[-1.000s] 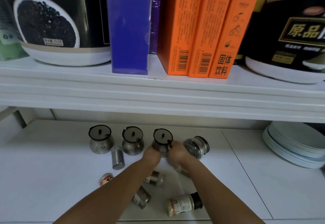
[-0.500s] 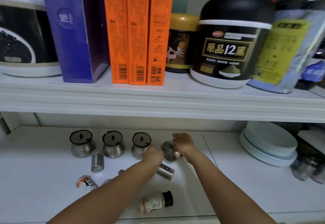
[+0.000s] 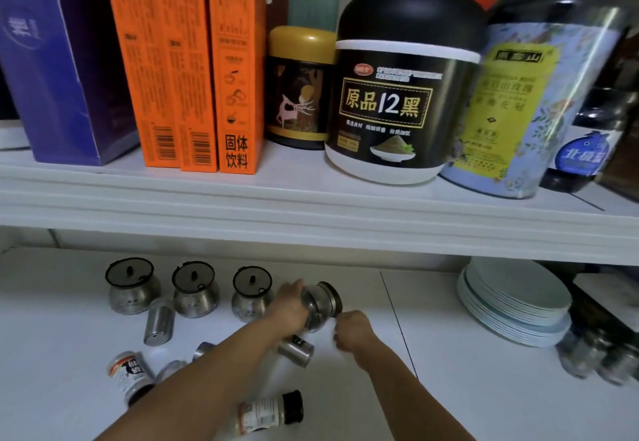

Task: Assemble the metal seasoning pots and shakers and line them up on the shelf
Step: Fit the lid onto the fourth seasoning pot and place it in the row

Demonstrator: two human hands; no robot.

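Fingers of the left hand (image 3: pixel 290 305) curl round a pot (image 3: pixel 320 307), held tilted over the lower shelf (image 3: pixel 449 388) with its lid (image 3: pixel 333 297) facing right. The right hand (image 3: pixel 354 330) sits just beside the lid, fingers curled; whether they pinch anything cannot be told. Three lidded pots (image 3: pixel 195 288) stand in a row to the left, with an upright shaker (image 3: pixel 159 321) near them.

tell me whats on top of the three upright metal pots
The left pot, middle pot and right pot each carry a dark-rimmed lid with a knob. Lids cover the openings, so contents cannot be seen.
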